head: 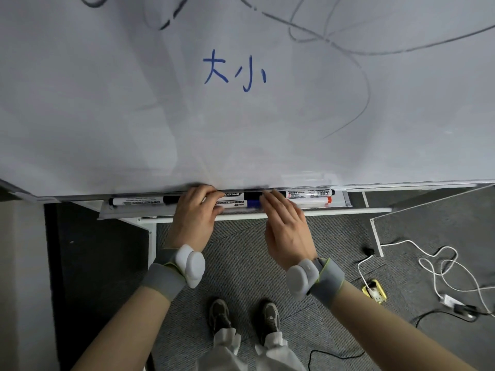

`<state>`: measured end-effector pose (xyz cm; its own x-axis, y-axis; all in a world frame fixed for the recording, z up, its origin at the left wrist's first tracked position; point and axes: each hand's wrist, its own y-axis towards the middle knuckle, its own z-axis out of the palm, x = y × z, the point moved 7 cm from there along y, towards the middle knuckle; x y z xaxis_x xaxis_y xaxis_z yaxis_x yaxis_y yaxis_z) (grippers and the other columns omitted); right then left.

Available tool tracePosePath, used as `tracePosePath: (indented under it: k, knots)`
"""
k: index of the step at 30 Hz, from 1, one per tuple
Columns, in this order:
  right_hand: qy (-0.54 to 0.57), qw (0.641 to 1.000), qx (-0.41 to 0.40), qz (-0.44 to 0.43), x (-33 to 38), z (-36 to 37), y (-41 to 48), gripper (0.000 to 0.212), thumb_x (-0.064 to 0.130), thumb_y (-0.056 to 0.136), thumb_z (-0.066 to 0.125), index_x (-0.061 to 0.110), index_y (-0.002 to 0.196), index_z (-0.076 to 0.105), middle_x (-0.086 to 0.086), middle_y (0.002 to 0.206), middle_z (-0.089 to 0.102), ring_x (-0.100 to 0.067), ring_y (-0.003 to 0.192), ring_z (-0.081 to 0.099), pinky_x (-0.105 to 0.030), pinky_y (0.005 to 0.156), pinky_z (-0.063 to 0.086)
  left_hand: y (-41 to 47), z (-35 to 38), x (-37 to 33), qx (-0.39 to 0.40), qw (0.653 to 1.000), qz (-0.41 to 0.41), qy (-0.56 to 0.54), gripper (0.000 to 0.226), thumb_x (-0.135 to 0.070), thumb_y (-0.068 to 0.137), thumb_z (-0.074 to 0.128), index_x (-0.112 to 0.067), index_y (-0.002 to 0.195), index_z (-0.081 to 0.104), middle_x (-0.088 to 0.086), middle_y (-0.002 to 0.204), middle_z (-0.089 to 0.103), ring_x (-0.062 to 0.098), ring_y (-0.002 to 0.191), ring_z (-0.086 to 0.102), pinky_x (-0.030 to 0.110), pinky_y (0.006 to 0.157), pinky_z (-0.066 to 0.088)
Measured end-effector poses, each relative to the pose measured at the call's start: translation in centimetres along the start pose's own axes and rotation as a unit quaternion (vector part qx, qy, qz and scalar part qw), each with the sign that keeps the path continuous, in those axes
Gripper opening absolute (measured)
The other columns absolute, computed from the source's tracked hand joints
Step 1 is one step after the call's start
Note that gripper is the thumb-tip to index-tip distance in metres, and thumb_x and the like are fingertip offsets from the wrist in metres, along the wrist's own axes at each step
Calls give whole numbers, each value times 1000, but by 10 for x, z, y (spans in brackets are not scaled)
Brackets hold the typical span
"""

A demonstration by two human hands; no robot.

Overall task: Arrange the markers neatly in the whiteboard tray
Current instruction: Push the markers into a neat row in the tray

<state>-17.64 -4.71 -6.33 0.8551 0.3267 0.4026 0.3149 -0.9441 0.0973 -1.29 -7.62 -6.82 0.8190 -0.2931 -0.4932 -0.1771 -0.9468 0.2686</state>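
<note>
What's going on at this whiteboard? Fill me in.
A person stands at the whiteboard with both hands in the tray, lining up markers. The left hand rests over the middle markers, and the right hand is flat beside it, fingertips by the blue-capped marker. A black marker lies at the left end, a black-capped one and a red-capped one at the right. All lie lengthwise.

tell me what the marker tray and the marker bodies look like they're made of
Tray: probably brushed aluminium, judging by its dull silver-grey sheen and thin folded lip. Marker bodies: likely smooth glossy plastic, white barrels with printed labels and coloured caps.
</note>
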Motion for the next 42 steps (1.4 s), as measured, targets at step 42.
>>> tracePosePath:
  k: [42]
  knots:
    - [-7, 999, -1, 51, -40, 2, -18, 56, 13, 82, 31, 2, 137, 34, -15, 145, 31, -28, 136, 21, -46, 108, 24, 1, 1, 0, 7, 1000, -5, 6, 29, 6, 67, 74, 0, 94, 67, 15, 92, 63, 23, 89, 44, 35, 79, 35]
